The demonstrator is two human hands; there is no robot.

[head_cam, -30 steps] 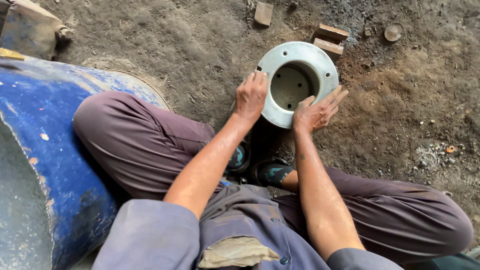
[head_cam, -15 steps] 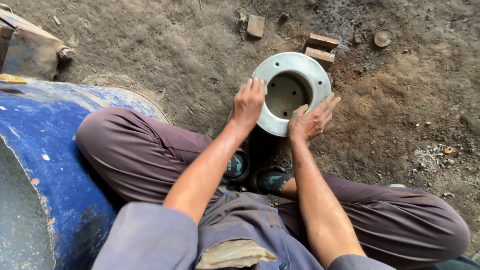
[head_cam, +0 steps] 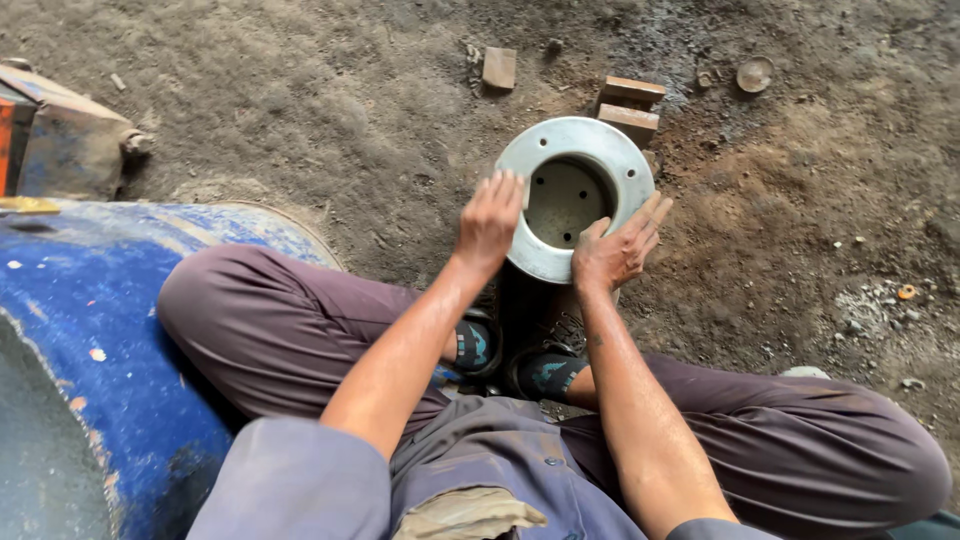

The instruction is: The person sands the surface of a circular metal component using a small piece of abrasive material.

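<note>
The person sits on the dirt floor [head_cam: 300, 120] with knees spread and shoes [head_cam: 500, 355] drawn in close, a blue drum [head_cam: 90, 360] lying at their left side. Just past the shoes stands a flanged metal cup [head_cam: 575, 195], a pale grey round part with a wide flat rim, a deep bore and small holes in its bottom.

The left hand [head_cam: 490, 220] lies on the near-left of the rim, fingers curled over the edge. The right hand [head_cam: 615, 250] rests against the near-right of the rim, palm half open and fingers spread along the outside. Neither hand is closed tight; together they brace the part between them.

The step in hand looks like steadying or turning the cup where it stands. A next move would likely need a firmer two-sided hold, since the part seems heavy and the ground uneven.

Beyond the cup lie two bricks [head_cam: 630, 105], nearly touching its far rim, then a small block [head_cam: 498, 68] and a round disc [head_cam: 753, 73] farther off.
</note>
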